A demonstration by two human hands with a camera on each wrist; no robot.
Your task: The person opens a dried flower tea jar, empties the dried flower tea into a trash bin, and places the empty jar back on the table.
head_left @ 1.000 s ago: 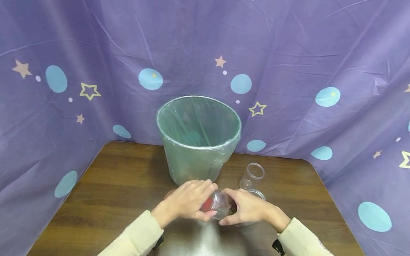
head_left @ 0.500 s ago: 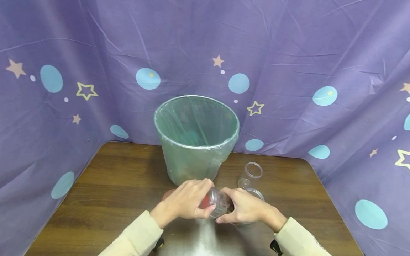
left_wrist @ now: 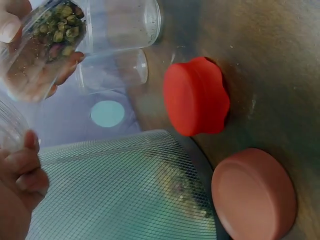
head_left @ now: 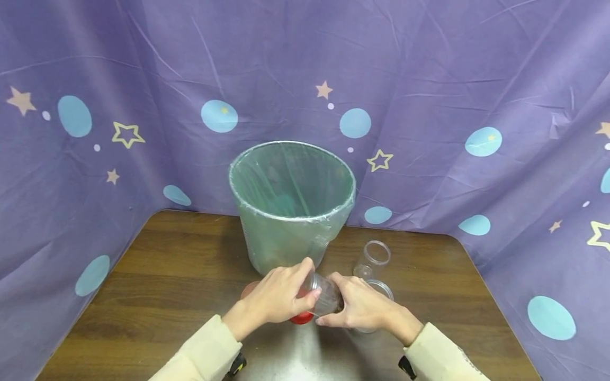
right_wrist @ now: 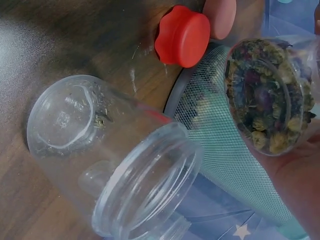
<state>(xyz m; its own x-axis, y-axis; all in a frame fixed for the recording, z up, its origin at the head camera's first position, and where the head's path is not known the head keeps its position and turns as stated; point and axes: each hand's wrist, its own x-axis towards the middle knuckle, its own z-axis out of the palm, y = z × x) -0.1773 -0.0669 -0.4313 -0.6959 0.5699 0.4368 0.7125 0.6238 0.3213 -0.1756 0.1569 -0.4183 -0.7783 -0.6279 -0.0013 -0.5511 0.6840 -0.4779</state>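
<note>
Between both hands, tilted above the table, is a clear plastic jar [head_left: 325, 297] holding dried flower buds. The right hand [head_left: 359, 304] grips its body near the base, where the buds [left_wrist: 60, 30] lie in the left wrist view. At the jar's ridged mouth end, the left hand [head_left: 271, 296] holds on with bent fingers; the mouth itself is mostly hidden. Below the hands, a red scalloped lid [left_wrist: 195, 97] rests on the table beside a pinkish-brown round lid [left_wrist: 252, 195]. The right wrist view shows the buds through the jar's base.
A mesh wastebasket [head_left: 286, 241] with a green liner stands just beyond the hands; dried flowers [left_wrist: 182, 187] show through its lower mesh. Two open clear jars stand at its right, one farther back [head_left: 371, 259], one [right_wrist: 115, 150] partly behind the right hand. A purple curtain [head_left: 429, 106] surrounds the table.
Both hands have risen slightly with the jar and shifted a little left. More of the red lid now shows beneath them. The head view has turned slightly.
</note>
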